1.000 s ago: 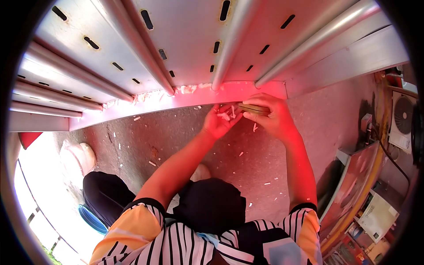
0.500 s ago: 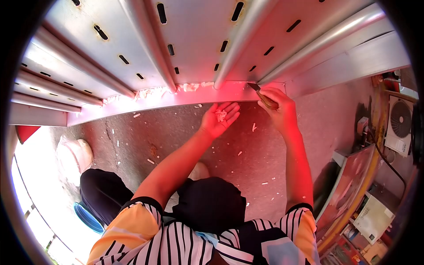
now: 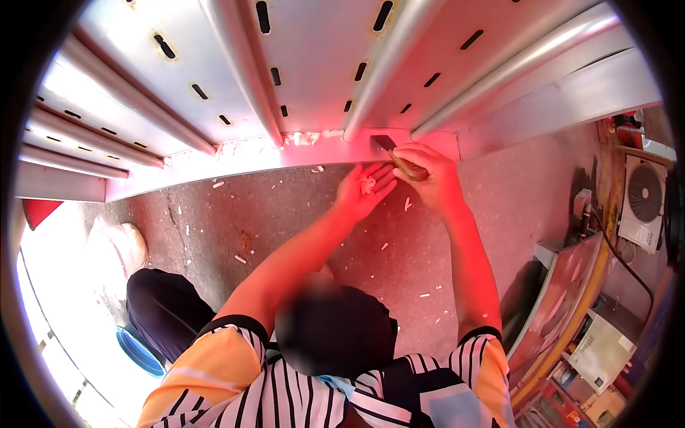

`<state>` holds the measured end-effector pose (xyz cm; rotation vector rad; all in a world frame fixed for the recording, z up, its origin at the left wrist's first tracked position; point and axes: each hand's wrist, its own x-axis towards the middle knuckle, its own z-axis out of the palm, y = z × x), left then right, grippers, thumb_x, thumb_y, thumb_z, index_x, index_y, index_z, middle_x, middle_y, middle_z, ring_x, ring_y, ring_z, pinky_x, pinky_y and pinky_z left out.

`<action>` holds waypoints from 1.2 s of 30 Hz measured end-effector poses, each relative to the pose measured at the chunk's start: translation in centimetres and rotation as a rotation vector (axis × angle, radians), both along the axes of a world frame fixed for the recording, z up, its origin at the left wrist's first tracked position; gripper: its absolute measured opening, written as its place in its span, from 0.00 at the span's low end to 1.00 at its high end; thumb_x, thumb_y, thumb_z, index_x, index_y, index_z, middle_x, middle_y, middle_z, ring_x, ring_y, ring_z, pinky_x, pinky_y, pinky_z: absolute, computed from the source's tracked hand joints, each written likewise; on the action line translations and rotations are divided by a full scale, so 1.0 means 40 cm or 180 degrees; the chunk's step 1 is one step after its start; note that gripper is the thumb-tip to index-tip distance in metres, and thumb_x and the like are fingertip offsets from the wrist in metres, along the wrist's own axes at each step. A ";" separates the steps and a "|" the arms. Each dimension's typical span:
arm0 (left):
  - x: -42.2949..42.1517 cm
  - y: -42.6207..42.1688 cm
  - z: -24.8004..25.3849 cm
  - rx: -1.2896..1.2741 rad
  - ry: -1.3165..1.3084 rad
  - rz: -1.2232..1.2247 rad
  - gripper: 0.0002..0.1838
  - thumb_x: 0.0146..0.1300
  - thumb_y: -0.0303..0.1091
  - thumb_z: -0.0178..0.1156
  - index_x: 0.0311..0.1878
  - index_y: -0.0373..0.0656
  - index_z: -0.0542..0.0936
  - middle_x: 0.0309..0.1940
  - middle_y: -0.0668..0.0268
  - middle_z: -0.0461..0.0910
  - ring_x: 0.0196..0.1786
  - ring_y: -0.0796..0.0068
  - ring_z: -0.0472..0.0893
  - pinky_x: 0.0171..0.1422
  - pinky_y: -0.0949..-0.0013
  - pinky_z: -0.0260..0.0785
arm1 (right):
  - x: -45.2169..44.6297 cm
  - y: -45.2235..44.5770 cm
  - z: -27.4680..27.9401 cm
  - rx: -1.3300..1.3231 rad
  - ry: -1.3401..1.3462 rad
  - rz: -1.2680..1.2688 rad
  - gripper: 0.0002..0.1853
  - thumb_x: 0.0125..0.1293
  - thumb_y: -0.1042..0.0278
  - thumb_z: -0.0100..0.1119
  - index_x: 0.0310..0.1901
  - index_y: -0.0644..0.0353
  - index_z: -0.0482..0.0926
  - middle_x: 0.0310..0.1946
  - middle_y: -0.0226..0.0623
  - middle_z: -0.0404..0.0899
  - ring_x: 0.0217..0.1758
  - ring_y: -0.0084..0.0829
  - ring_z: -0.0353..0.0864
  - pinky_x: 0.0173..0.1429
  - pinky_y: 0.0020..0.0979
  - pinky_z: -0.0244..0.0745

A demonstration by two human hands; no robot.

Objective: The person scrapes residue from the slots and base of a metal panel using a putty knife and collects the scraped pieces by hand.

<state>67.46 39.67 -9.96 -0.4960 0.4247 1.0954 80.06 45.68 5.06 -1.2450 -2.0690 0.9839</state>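
My right hand (image 3: pixel 434 178) is closed around the wooden handle of a putty knife (image 3: pixel 409 168). The dark flat blade (image 3: pixel 383 142) lies against or just in front of the pale front rim (image 3: pixel 307 153) of a ribbed, slotted metal panel (image 3: pixel 314 64). Below that rim, my left hand (image 3: pixel 359 196) is palm up with fingers stretched out. Small whitish scraps (image 3: pixel 367 185) rest in its palm, and its fingertips are close to the knife handle. Ragged whitish residue (image 3: pixel 303 138) clings along the seam where panel and rim meet, left of the blade.
Pale scraps (image 3: pixel 240 259) litter the concrete floor (image 3: pixel 285 214). A whitish sack-like container (image 3: pixel 118 246) and a blue basin (image 3: pixel 139 351) are on the left. At right stand an outdoor fan unit (image 3: pixel 644 192), a metal-framed panel (image 3: pixel 560 292) and a pale box (image 3: pixel 601 353).
My right hand and the putty knife have moved left along the rim. The left hand has shifted slightly right, so the two are closer together. Scraps stay in the left palm.
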 end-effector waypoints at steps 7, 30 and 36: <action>0.000 0.000 0.003 -0.0009 0.0095 0.0001 0.27 0.74 0.48 0.32 0.59 0.34 0.66 0.60 0.52 0.69 0.64 0.55 0.68 0.70 0.51 0.58 | 0.005 0.015 0.005 -0.0106 0.0013 0.0273 0.17 0.50 0.79 0.67 0.43 0.65 0.77 0.39 0.36 0.79 0.40 0.31 0.78 0.46 0.28 0.73; -0.313 -0.083 -0.006 -0.0203 0.0393 0.0571 0.23 0.72 0.46 0.38 0.52 0.37 0.73 0.56 0.56 0.74 0.62 0.57 0.70 0.69 0.51 0.59 | -0.314 -0.075 -0.031 0.0496 0.0362 -0.0238 0.13 0.54 0.75 0.65 0.42 0.65 0.79 0.38 0.37 0.78 0.38 0.30 0.80 0.43 0.27 0.74; -0.348 -0.099 -0.001 -0.0252 0.0269 0.0631 0.27 0.72 0.49 0.36 0.59 0.34 0.67 0.59 0.50 0.69 0.63 0.51 0.68 0.68 0.46 0.59 | -0.304 -0.048 -0.016 0.0153 0.0335 -0.0111 0.14 0.53 0.74 0.66 0.42 0.63 0.80 0.38 0.37 0.78 0.38 0.29 0.80 0.43 0.26 0.75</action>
